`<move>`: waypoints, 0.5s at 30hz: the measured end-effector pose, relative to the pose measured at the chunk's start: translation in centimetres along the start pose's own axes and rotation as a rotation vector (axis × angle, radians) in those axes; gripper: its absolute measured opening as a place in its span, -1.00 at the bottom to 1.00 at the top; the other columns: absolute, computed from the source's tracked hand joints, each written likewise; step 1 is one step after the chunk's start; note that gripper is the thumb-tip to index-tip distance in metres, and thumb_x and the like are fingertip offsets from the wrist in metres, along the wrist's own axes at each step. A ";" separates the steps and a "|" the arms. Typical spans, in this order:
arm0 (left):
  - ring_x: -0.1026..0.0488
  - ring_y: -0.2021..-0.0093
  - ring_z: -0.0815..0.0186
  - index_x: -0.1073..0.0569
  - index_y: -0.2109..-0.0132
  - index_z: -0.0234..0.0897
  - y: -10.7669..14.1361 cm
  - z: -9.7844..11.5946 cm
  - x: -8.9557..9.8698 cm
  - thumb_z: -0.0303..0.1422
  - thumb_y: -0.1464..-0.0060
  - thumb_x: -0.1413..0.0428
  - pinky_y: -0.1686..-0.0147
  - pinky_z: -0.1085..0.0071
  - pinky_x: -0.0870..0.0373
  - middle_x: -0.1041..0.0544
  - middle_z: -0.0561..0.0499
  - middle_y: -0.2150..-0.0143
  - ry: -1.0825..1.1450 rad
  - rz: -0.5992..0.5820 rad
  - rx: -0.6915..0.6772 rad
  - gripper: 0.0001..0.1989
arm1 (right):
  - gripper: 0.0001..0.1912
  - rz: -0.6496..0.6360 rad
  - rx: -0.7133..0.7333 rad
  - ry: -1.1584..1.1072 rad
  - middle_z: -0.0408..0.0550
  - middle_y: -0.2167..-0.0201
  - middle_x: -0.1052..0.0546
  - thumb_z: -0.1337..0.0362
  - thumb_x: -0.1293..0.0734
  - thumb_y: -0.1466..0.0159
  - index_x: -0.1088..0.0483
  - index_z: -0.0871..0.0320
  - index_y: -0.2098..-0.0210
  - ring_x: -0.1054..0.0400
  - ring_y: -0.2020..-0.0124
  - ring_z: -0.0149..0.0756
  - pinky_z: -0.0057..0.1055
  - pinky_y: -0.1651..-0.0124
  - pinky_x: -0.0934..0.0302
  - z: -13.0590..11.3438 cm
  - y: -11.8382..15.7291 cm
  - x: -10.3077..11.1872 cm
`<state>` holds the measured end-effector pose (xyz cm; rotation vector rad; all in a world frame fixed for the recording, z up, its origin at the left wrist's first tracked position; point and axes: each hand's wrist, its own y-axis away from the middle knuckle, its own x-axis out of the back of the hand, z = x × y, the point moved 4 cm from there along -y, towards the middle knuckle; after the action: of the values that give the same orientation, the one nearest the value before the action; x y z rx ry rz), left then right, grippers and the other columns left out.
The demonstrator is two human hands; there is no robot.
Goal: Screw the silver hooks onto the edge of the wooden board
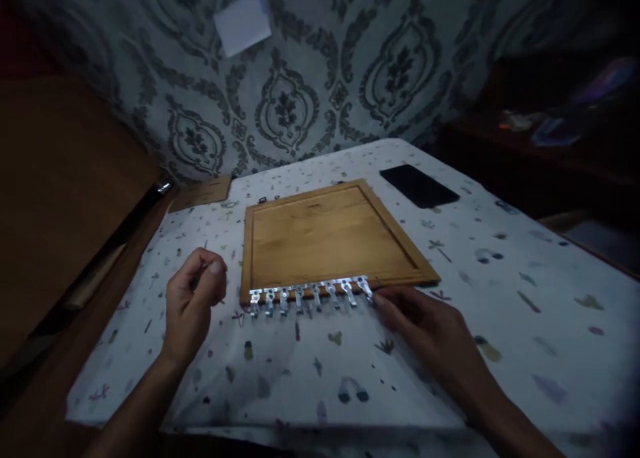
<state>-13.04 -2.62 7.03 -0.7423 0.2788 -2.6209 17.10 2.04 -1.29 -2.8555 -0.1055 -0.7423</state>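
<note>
A wooden board (320, 238) with a raised border lies flat on the patterned tablecloth. Along its near edge runs a shiny metal hook rail (300, 291), with several hooks hanging over toward me. My right hand (433, 328) is at the rail's right end, its thumb and fingers closed on the last hook. To the left of the board, my left hand (193, 301) is held above the cloth with its fingers curled and the thumb pressed on them. Something small may be in that grip, but I cannot make it out.
A black flat phone-like slab (419, 185) lies at the right behind the board. Brown cardboard (203, 193) sits at the back left of the table. Behind stands a wall with patterned covering and a white paper (243, 25) on it. A brown wooden panel (65, 191) rises on the left.
</note>
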 end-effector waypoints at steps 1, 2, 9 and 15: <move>-0.06 0.61 0.46 -0.25 0.32 -0.23 -0.6 -0.9 1.1 -0.11 -0.25 0.08 0.62 0.53 -0.07 -0.09 0.19 0.59 -0.037 0.011 0.007 -0.71 | -0.70 0.032 -0.007 0.013 -0.05 0.52 -0.59 0.04 -0.27 -0.19 -0.50 0.12 0.38 -0.45 0.53 -0.20 -0.35 0.45 -0.32 -0.1 0.1 0.2; -0.05 0.62 0.46 -0.27 0.30 -0.24 -1.4 -1.7 2.1 -0.12 -0.25 0.08 0.63 0.53 -0.06 -0.08 0.20 0.60 -0.078 0.011 0.016 -0.71 | -0.70 0.065 -0.014 0.034 -0.05 0.50 -0.60 0.03 -0.27 -0.19 -0.50 0.11 0.37 -0.47 0.51 -0.18 -0.33 0.44 -0.34 -0.2 0.1 0.3; -0.47 0.24 0.32 -0.44 0.07 -0.36 -10.0 -7.2 4.4 -0.23 -0.23 -0.08 0.23 0.29 -0.48 -0.49 -0.04 0.18 -0.571 -0.047 0.031 -0.73 | -0.75 0.127 0.110 0.063 -0.07 0.50 -0.61 0.06 -0.29 -0.18 -0.50 0.08 0.40 -0.50 0.54 -0.19 -0.37 0.52 -0.35 -2.6 -0.2 -0.6; -0.45 -0.01 0.17 -0.37 -0.12 -0.31 -17.5 -9.7 1.1 -0.25 -0.22 -0.09 0.04 0.11 -0.47 -0.43 -0.15 -0.09 -0.845 -0.094 0.001 -0.63 | -0.76 0.002 0.352 0.053 -0.11 0.56 -0.56 0.20 -0.22 -0.29 -0.46 0.09 0.43 -0.42 0.60 -0.31 -0.43 0.51 -0.32 -7.2 -1.6 -5.2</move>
<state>-24.78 13.44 4.58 -1.7813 -0.0113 -2.1320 8.96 2.04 2.59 -2.5008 -0.2038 -0.7175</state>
